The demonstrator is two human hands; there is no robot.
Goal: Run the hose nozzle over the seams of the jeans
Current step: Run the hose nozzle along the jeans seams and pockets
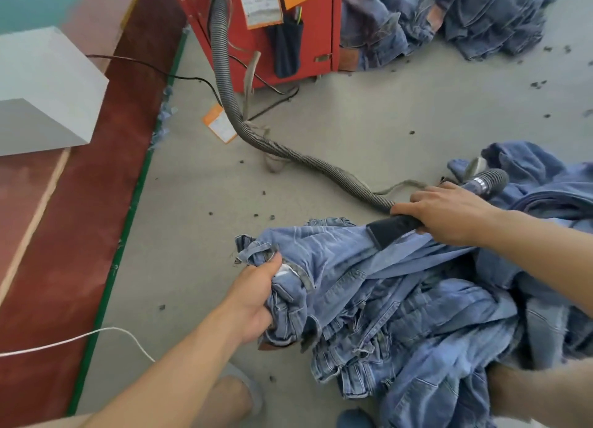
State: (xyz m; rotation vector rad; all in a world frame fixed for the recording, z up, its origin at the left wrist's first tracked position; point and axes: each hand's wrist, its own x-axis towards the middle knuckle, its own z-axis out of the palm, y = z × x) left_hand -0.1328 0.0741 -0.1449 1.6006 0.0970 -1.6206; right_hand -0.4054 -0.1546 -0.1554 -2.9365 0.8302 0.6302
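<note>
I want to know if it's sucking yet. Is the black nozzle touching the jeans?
Touching. In the head view the nozzle, held by the right hand, rests its flat black mouth right on the jeans, with no gap showing.

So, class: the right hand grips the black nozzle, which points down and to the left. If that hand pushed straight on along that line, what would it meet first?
Probably the jeans: the right hand already has the nozzle tip on the light denim stretched toward the left hand. Further along that line lies the bunched waistband in the left hand's grip, though depth is uncertain.
</note>
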